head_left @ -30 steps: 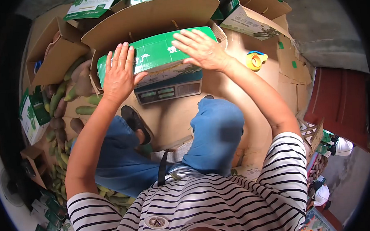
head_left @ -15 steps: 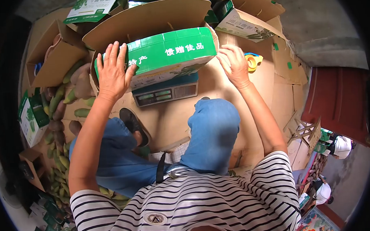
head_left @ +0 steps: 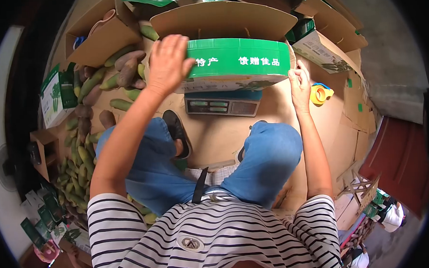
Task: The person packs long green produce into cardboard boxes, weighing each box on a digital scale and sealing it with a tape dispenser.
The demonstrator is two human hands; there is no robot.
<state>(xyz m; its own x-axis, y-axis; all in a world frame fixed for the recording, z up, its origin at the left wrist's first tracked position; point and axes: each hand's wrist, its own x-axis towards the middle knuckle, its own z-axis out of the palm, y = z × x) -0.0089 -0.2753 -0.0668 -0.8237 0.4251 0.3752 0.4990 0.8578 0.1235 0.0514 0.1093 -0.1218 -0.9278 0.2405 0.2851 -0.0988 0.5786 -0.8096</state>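
Note:
A green-and-white cardboard box [head_left: 239, 52] with white lettering rests on a digital scale [head_left: 243, 106], and its brown back flap stands up. My left hand [head_left: 167, 66] lies at the box's left end, its fingers stretched out and flat over the top edge. At the right end, my right hand [head_left: 299, 86] has its fingers bent against the box's corner, thumb close to the edge. The inside of the box is hidden from me. A yellow tape roll [head_left: 321, 94] with a blue part lies right of my right hand.
Green and purple-brown long radish-like roots [head_left: 78, 175] are heaped on my left. An open carton [head_left: 105, 35] stands beyond them, another printed box [head_left: 324, 50] at the far right. My bent knees flank the scale. Other people [head_left: 392, 218] are at the lower right.
The view has shifted, so the box and scale appear further right. My left hand now sits further over the box's left end, and my right hand's fingers point more upward along its corner.

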